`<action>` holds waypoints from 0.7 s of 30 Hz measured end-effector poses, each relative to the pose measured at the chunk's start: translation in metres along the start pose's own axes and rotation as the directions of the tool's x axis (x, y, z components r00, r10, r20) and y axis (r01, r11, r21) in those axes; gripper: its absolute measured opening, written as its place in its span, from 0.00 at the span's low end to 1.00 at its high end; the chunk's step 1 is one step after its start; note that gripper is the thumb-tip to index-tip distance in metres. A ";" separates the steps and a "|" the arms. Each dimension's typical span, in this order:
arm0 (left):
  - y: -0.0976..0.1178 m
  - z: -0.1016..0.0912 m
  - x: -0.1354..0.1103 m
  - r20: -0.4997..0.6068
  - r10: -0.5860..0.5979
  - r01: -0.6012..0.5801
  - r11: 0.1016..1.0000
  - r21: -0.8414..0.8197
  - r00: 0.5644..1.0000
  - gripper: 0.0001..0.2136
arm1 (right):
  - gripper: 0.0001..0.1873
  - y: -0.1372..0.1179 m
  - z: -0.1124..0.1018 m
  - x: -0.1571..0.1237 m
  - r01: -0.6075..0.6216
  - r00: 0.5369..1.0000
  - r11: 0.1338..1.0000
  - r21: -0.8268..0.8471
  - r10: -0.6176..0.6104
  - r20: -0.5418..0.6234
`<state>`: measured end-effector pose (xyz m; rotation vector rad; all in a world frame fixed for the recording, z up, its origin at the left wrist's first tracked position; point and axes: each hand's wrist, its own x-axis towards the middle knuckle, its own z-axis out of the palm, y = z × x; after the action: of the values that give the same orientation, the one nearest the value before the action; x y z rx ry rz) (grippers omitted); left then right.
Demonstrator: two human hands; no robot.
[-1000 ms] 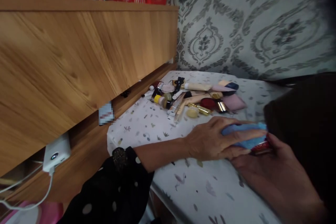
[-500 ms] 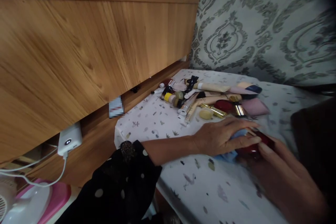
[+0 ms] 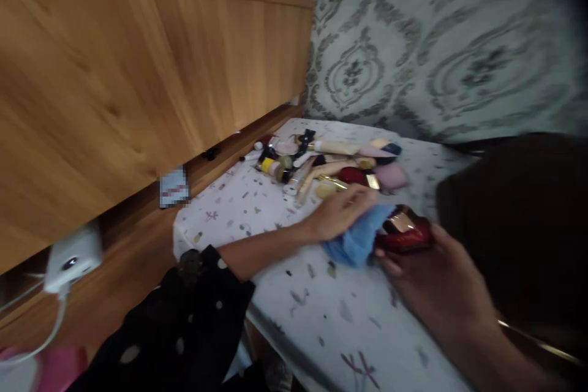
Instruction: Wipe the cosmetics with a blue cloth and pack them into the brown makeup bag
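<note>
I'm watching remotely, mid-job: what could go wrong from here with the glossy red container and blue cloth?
The glossy red container with a gold top looks smooth, so it might slip from the right hand if the blue terry cloth drags against it. The left hand, gripping that cloth, is close to the loose heap of cosmetic tubes and lipsticks, so a wide wiping stroke could knock some of them over.

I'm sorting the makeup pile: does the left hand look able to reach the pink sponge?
Probably yes. The left hand sits by the pile, and the pink sponge lies just past its fingertips. Only a gold-capped bottle stands between, though the hand is on a blue cloth.
</note>
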<state>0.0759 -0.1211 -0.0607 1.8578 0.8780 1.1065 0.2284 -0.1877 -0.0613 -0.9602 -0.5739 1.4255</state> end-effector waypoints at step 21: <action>-0.008 -0.002 0.004 -0.076 -0.037 0.028 0.992 -0.122 0.996 0.22 | 0.15 -0.001 -0.007 -0.012 -0.235 0.909 0.964 0.125 0.173 0.379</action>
<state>0.0739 -0.1138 -0.0651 1.7055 0.8624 1.1923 0.2331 -0.2002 -0.0616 -0.6344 -0.6255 1.8323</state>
